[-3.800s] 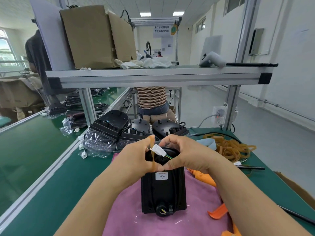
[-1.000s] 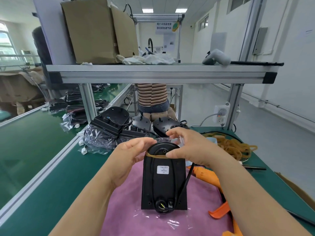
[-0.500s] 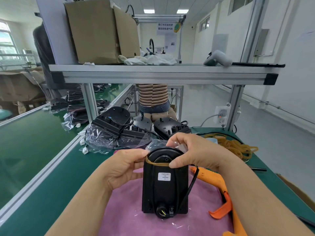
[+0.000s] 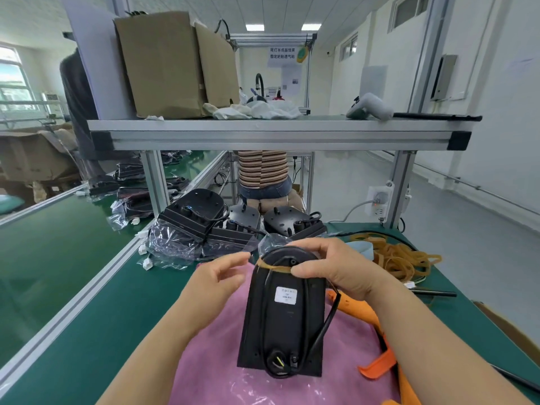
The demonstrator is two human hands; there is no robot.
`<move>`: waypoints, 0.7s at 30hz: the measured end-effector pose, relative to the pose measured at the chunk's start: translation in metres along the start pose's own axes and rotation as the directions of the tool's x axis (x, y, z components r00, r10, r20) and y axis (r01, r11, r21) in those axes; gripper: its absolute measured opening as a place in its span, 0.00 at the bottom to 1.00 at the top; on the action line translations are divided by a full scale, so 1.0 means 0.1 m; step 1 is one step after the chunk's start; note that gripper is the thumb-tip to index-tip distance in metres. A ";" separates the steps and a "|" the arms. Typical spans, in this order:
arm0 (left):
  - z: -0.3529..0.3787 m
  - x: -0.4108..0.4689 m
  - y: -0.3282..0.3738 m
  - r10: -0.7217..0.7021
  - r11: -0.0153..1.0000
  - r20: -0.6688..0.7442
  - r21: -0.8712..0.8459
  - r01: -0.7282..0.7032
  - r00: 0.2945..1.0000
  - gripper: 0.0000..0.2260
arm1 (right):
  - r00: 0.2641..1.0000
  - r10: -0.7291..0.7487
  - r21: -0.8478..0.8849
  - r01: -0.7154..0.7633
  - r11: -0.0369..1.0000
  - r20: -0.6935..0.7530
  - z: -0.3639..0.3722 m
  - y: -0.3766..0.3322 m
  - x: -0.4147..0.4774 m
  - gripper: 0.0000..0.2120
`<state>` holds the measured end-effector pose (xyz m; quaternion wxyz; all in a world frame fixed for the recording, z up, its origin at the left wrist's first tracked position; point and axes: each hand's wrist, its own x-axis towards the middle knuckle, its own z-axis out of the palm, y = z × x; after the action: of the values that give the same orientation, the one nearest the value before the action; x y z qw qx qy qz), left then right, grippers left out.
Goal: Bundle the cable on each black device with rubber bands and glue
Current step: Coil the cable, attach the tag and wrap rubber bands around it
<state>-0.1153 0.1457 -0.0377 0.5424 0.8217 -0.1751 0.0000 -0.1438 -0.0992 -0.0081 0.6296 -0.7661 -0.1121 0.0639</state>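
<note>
Right hand [image 4: 336,270] is clamped over the rounded top of the black device [image 4: 283,323]. Its fingers curl behind the top, and the thumb presses on the rubber band [image 4: 274,268] that crosses the upper end. Left hand [image 4: 222,276] is off the device, just beside its upper left edge — fingers loosely bent, and I can see nothing held in them.

The device sits label-up on a pink cloth [image 4: 210,361] toward the near edge of the desk [image 4: 87,302]. Its cable [image 4: 327,323] leaves at the lower end. One black run bows out along the right side and goes up under my right palm; other runs lie on the face beneath the band.

I judge the banding step on this unit to be nearly done. The band is on, but the loop on the right is not tucked under it. Next I would set the left hand on the device to steady it and feed that loop under the band. Then I would reach for the orange glue gun [image 4: 362,314], which lies just right of the device and partly under my right forearm. Spare bands [image 4: 400,258] are piled toward the desk's far right corner — near enough if a second one is needed.
</note>
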 end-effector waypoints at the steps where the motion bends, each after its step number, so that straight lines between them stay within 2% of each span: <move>1: 0.00 -0.02 -0.02 0.046 0.998 0.028 0.036 -0.047 0.999 0.25 | 1.000 0.025 0.093 -0.024 0.995 -0.006 -0.01 0.02 0.02 0.19; 4: 0.04 -0.06 -0.01 0.156 0.983 0.154 0.076 -0.170 0.976 0.40 | 0.992 0.127 0.265 -0.127 0.956 0.017 -0.01 0.07 0.07 0.18; 7: 0.06 -0.10 0.03 0.267 0.941 0.219 0.151 -0.303 0.938 0.46 | 0.970 0.236 0.360 -0.238 0.902 0.050 0.04 0.13 0.10 0.23; 8: 0.07 -0.11 0.07 0.292 0.923 0.261 0.173 -0.342 0.920 0.46 | 0.959 0.279 0.390 -0.275 0.879 0.047 0.05 0.15 0.10 0.23; 10: 0.07 -0.14 0.15 0.348 0.892 0.339 0.168 -0.420 0.874 0.43 | 0.944 0.330 0.388 -0.309 0.868 0.012 0.08 0.21 0.10 0.14; 11: 0.08 -0.16 0.19 0.381 0.879 0.347 0.152 -0.453 0.857 0.40 | 0.936 0.351 0.378 -0.316 0.870 -0.027 0.11 0.22 0.10 0.10; 13: 0.09 -0.17 0.27 0.415 0.863 0.304 0.167 -0.477 0.857 0.32 | 0.911 0.399 0.349 -0.341 0.873 -0.106 0.12 0.29 0.10 0.10; 14: 0.10 -0.18 0.29 0.406 0.876 0.269 0.159 -0.456 0.874 0.28 | 0.899 0.416 0.309 -0.360 0.880 -0.137 0.11 0.32 0.08 0.10; 16: 0.11 -0.16 0.33 0.335 0.937 0.194 0.036 -0.348 0.922 0.21 | 0.853 0.486 0.151 -0.464 0.873 -0.192 0.06 0.31 0.06 0.13; 18: 0.10 -0.14 0.33 0.214 0.977 0.133 -0.054 -0.208 0.968 0.18 | 0.823 0.536 -0.040 -0.552 0.833 -0.188 0.02 0.24 0.05 0.10; 21: 0.05 -0.10 0.29 0.046 0.999 0.105 -0.030 -0.043 0.993 0.17 | 0.856 0.447 -0.209 -0.502 0.839 -0.262 -0.13 0.11 0.06 0.05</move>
<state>-0.1340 0.1345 -0.0160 0.5434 0.8089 -0.2219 -0.0335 -0.1339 -0.1121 -0.0157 0.4916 -0.8506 0.1389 0.1244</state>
